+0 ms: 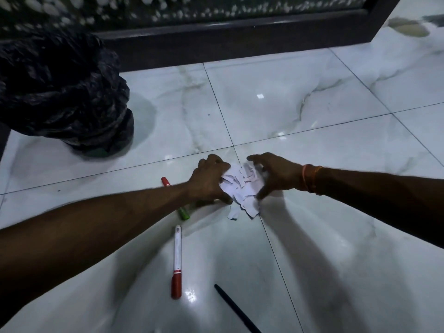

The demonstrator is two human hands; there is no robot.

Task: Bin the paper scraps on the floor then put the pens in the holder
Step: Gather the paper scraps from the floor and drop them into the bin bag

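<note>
Paper scraps [242, 186] heaped in a small white pile on the tiled floor [300, 97], a few loose pieces trailing off the near edge. Pressed between both hands — left hand [207, 182] curled against the pile's left side, fingers bent onto the paper; right hand [271, 175] arched over the right side, fingers spread and clawed down around it. Neither fully clenched yet: cupping and gathering rather than lifting. Orange thread band [311, 179] on the right wrist.

Around the pile, pens untouched on the floor: a red-capped pen [165, 181] partly hidden behind the left forearm, a green pen [183, 213] just under that wrist, a white pen with red cap [177, 260] lying nearer, a black pen [236, 308] at the bottom edge. Bin lined with a black bag [62, 92] standing well apart at upper left. No holder in view.

Step in hand, by the look of it: first half of the task, scooping scraps together. Next move likely calls for closing both hands tight under the heap, catching the stray pieces at the near edge, then carrying the lot left to the bin without spilling.
</note>
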